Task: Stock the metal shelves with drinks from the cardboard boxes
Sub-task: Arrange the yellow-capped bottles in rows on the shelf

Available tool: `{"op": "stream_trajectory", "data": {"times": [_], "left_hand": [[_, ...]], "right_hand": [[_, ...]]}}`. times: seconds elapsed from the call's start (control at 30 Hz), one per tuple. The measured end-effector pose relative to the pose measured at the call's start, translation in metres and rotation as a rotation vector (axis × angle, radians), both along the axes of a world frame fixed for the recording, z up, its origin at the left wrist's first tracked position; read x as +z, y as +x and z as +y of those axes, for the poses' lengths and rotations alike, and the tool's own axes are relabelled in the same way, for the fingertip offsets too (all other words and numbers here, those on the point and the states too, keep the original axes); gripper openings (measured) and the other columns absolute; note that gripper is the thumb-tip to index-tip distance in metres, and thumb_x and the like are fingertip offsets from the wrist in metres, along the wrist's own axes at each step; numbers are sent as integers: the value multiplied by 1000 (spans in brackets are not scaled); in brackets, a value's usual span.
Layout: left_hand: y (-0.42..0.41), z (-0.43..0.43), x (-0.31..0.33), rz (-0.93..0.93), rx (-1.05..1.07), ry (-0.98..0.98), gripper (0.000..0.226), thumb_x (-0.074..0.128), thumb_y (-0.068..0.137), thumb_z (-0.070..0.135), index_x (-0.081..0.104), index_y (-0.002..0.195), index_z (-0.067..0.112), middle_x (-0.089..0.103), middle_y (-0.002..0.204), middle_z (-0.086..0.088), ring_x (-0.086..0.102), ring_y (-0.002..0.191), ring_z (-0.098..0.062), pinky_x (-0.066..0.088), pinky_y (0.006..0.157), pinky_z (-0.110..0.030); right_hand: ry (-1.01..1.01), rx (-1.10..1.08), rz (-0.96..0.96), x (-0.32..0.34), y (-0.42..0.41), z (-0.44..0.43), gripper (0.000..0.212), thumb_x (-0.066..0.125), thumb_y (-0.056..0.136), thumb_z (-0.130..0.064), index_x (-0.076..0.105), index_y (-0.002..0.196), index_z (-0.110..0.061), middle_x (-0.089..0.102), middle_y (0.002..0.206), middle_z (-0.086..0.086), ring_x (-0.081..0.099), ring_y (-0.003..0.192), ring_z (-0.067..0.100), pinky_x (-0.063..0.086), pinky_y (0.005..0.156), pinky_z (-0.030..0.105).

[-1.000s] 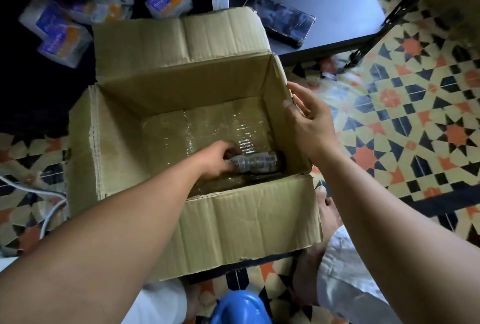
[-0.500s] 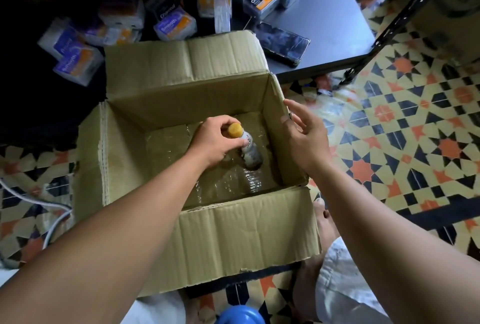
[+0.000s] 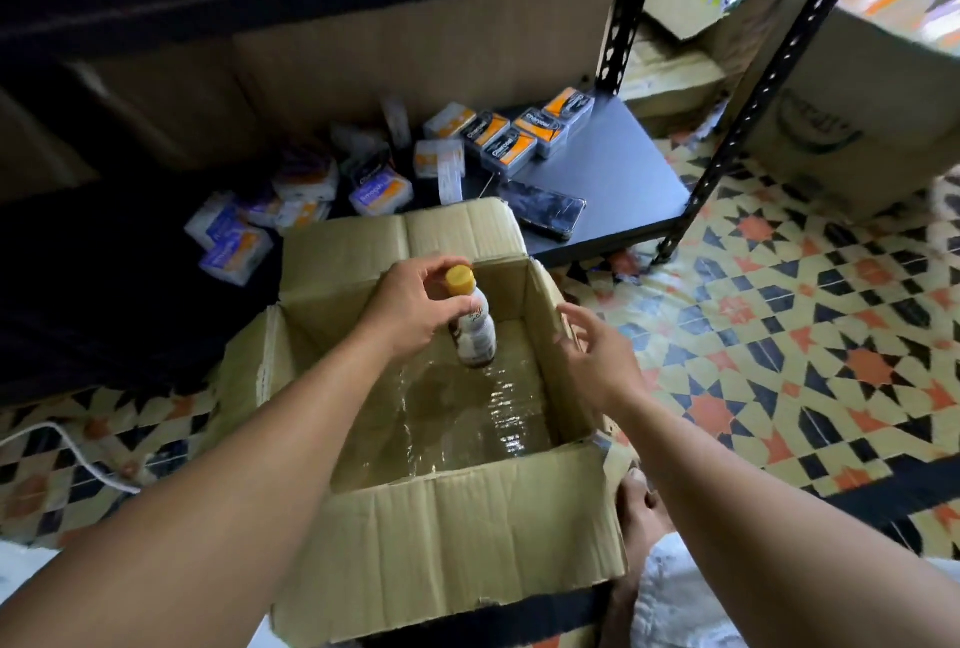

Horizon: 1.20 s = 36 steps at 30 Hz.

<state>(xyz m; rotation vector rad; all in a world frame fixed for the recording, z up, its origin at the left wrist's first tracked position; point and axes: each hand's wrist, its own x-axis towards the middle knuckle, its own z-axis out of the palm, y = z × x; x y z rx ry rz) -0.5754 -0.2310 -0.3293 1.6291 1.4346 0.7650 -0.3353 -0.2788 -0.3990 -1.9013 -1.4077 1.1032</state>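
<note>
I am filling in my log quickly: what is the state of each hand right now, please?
Left hand: closed, gripping the yellow-capped bottle just below its cap.
Right hand: open, fingers spread, holding nothing.
</note>
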Motion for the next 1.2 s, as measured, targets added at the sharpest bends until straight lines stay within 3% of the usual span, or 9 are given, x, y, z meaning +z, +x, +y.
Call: {"op": "stream_trajectory", "data": {"times": [0.1,0.27,0.4,0.53,0.7,0.9,1.07,1.13,1.2], "left_hand": [[3,1,38,-17,14,38,41,88,76,11,68,109,23,73,102,4,69,93,-7,53,83,-16],[23,7,120,23,-60,140,35,88,76,16,70,101,33,74,100,7,69,95,-8,54,86,-21],[51,20,196,13,-188,229,36,88,77,16,72,108,22,76,96,3,72,91,-14,57,82,-32],[82,37,275,33,-287,342,29,85,80,13,71,104,20,76,93,-1,72,84,-12,60,78,-36],[121,66,357,63,-322,492,30,85,81,21,70,107,22,75,97,2,70,89,-10,57,84,-29],[158,107,398,115,-271,565,30,84,81,28,69,107,22,73,98,3,71,92,-16,60,86,-40],[176,142,391,142,-218,568,29,83,83,24,69,109,20,72,97,3,70,91,-15,59,88,-37],[181,154,384,110,-166,598,28,81,85,24,68,110,20,71,94,4,67,84,-12,56,82,-31],[186,165,376,60,-138,603,23,78,89,23,68,109,20,70,91,2,67,80,-14,57,80,-33]], "right_hand": [[-116,148,-118,24,9,0,48,59,102,-30,47,147,-40,58,145,-1,58,124,19,53,101,41],[-312,584,-416,91,33,26,50,63,99,-38,52,147,-29,61,142,1,57,127,21,45,105,31],[-69,527,-524,194,59,65,52,63,98,-49,53,145,-30,66,127,-3,61,109,21,49,85,27],[190,455,-525,295,88,90,48,66,97,-44,56,142,-30,71,118,-8,65,99,17,50,84,29],[478,275,-568,372,113,124,51,64,98,-42,53,146,-31,63,138,0,61,122,23,46,102,32],[420,202,-658,372,151,172,50,62,100,-43,52,148,-31,56,148,2,56,129,25,43,100,32],[472,167,-648,346,164,186,29,60,101,-37,72,126,-28,73,121,0,66,107,23,51,87,31],[528,112,-566,336,166,188,24,63,99,-39,75,119,-32,74,117,-4,66,104,20,54,90,36],[590,85,-496,328,166,187,24,63,99,-41,75,118,-32,72,122,-7,64,109,17,53,94,37]]}}
